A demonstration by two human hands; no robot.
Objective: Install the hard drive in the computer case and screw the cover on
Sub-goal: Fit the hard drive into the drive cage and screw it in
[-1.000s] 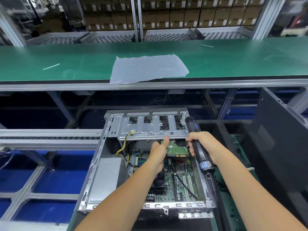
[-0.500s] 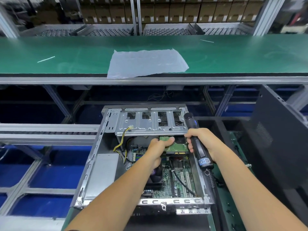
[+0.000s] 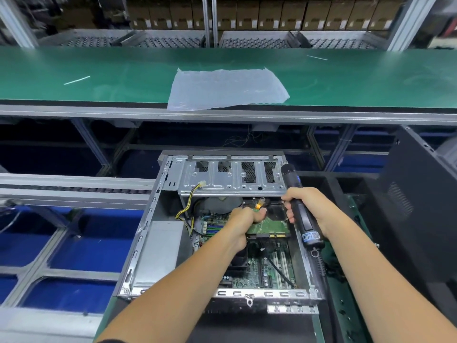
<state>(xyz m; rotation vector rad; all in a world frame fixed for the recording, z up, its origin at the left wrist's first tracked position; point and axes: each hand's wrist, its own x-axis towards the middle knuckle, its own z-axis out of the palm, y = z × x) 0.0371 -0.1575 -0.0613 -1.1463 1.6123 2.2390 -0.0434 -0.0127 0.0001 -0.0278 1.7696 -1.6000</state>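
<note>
Seating the drive: my left hand [image 3: 243, 222] grips the green-boarded hard drive [image 3: 270, 227] under the silver metal bay [image 3: 232, 180]; right hand [image 3: 305, 209] holds the black electric screwdriver [image 3: 300, 206]. Next it needs sliding fully in, I reckon.

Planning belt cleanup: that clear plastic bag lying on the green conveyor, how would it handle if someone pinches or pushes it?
Probably floppy: the plastic bag lies flat and wrinkled on the green conveyor, so a pinch would likely lift one corner while the rest drapes. Likely very light, since it looks thin and translucent; a push may crumple or slide it. Its near edge overhangs the belt's front edge, so a nudge could drop it.
</note>
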